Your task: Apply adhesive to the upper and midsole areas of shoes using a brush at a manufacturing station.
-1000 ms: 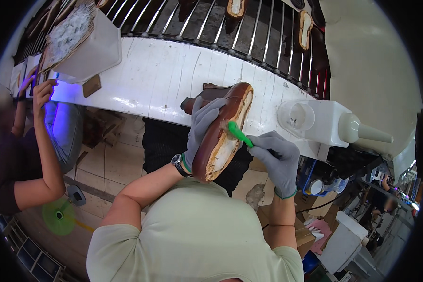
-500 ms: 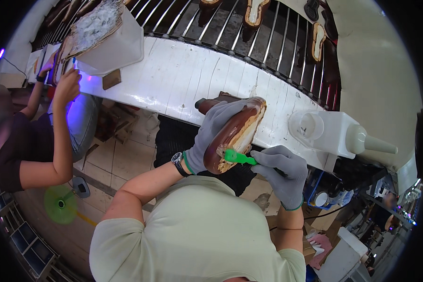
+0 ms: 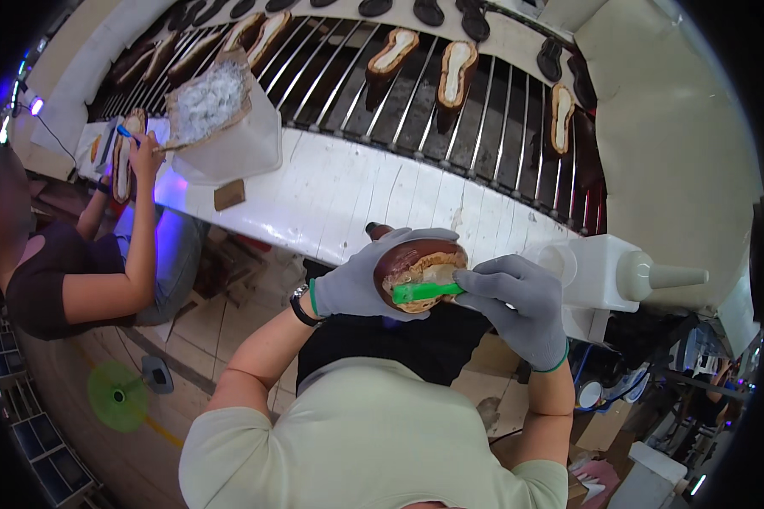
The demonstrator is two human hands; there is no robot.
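Note:
My left hand [image 3: 348, 284], in a grey glove with a green cuff, is closed around a dark brown shoe upper [image 3: 394, 260], its unfinished underside turned up toward me. Tan lasted edges surround the paler middle of that underside. My right hand [image 3: 525, 307], gloved the same way, pinches a small bright green brush [image 3: 418, 293] by its handle. The head of the brush lies against the near end of the underside; its bristles are hidden. Both hands are in front of the near edge of the white bench [image 3: 314, 191], above my lap.
Beyond the bench runs a roller conveyor [image 3: 492, 127] carrying several brown shoes [image 3: 456, 76], undersides up. At right stand a white bottle [image 3: 601, 271] with a long nozzle and a white cup [image 3: 553, 265]. A white bin [image 3: 259, 140] is at left, near a co-worker [image 3: 85, 254] brushing another shoe.
The shoe has tipped so its near end faces me more, and the green brush has shifted slightly left and lies flatter across it. My view now takes in more of the conveyor.

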